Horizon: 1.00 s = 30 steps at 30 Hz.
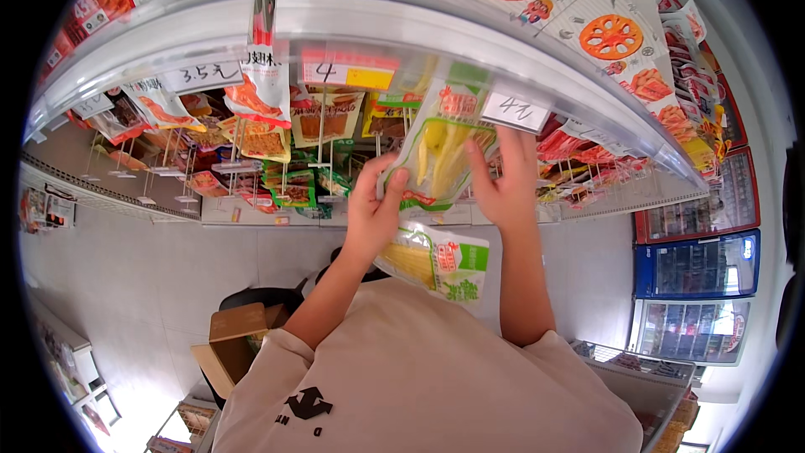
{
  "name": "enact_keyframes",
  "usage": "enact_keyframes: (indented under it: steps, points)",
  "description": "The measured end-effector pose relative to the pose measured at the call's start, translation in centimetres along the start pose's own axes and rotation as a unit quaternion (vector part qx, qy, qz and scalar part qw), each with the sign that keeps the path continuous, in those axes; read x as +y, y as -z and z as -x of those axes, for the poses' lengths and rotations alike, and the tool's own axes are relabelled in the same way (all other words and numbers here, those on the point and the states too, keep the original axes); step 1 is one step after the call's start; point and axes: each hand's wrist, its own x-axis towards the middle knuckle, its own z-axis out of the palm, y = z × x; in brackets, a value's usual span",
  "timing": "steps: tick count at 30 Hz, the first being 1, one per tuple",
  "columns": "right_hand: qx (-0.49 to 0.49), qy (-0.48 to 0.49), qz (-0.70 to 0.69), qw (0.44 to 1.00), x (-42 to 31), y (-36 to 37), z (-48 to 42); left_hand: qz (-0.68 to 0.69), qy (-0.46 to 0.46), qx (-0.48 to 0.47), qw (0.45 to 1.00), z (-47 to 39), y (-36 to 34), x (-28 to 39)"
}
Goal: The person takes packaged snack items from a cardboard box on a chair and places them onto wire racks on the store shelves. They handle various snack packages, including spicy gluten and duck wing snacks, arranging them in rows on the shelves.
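Note:
My left hand [375,207] grips the lower left edge of a clear packet of yellowish food with green ends [437,157], its thumb on the front. The packet stands tilted at the shelf front, its top under the shelf lip. My right hand [509,179] is raised at the packet's right side, thumb near its edge and fingers behind a handwritten price card [516,112]; whether it grips anything is unclear. A second green and white packet [440,261] hangs below my left hand, above my shirt; what holds it is hidden.
Hooks with snack packets [327,116] line the rack on both sides. A curved shelf edge [402,12] crosses above my hands. An open cardboard box [242,340] stands on a black seat at lower left. Glass-topped freezers [698,267] stand at right.

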Motion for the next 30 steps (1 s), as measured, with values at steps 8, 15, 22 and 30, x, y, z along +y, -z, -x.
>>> enact_keyframes:
  steps: [8,15,22,30]
  points:
    - [0.002,0.007,0.005,1.0,-0.7,1.0,-0.6,0.012,0.028,-0.003,1.0,0.7,-0.5,0.0]
    - [-0.01,0.043,0.058,0.997,-0.5,1.5,-0.8,-0.007,0.027,-0.021,0.999,1.0,-0.2,0.8]
    - [0.024,0.032,0.052,0.998,-0.6,0.8,-1.6,0.009,0.032,-0.038,0.999,1.0,0.1,1.6]
    - [0.077,0.016,0.06,0.995,1.6,-2.6,-2.5,-0.045,0.039,0.043,0.997,1.8,1.2,2.4]
